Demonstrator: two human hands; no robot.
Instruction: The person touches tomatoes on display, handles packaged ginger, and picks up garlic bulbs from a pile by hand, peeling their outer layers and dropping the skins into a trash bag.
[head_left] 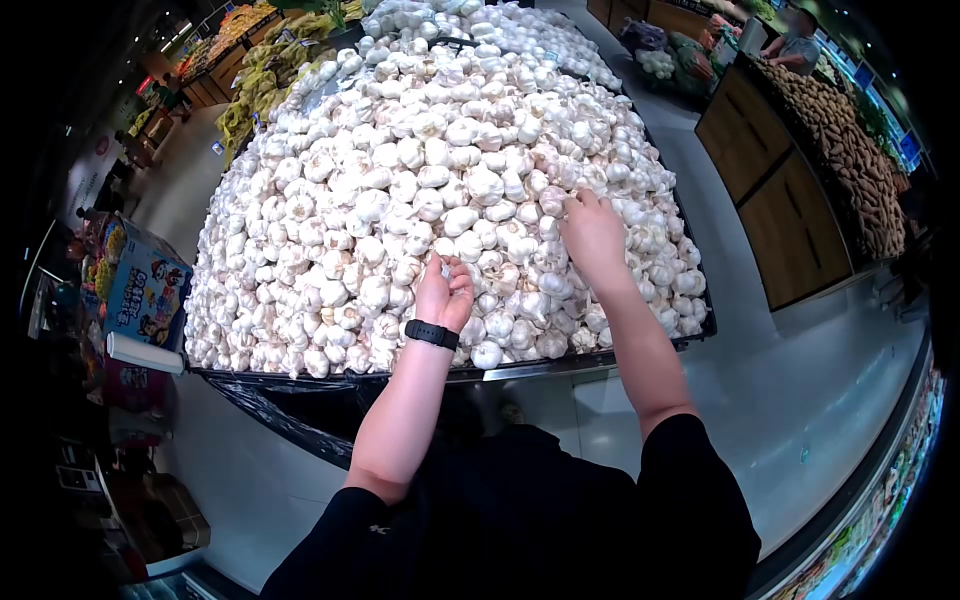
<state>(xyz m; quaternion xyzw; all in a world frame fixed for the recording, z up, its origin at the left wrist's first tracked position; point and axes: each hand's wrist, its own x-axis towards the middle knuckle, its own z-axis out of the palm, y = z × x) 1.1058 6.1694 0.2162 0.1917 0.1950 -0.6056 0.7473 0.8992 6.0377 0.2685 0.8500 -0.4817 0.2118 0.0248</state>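
Supermarket floor surrounds a stand heaped with garlic, likely light, firm, papery, best held mid-bulb. Left grip curls over the heap, contents unclear; right grip meets bulbs, closure hidden.

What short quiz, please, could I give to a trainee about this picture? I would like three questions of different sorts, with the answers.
1. True or false: the garlic lies heaped, many bulbs together.

2. Choose one. The right hand is at:
A) the floor
B) the garlic
C) a potato heap

3. Fill the gap: the black band is worn on the person's own ____ side.

Key: 1. True. 2. B. 3. left.
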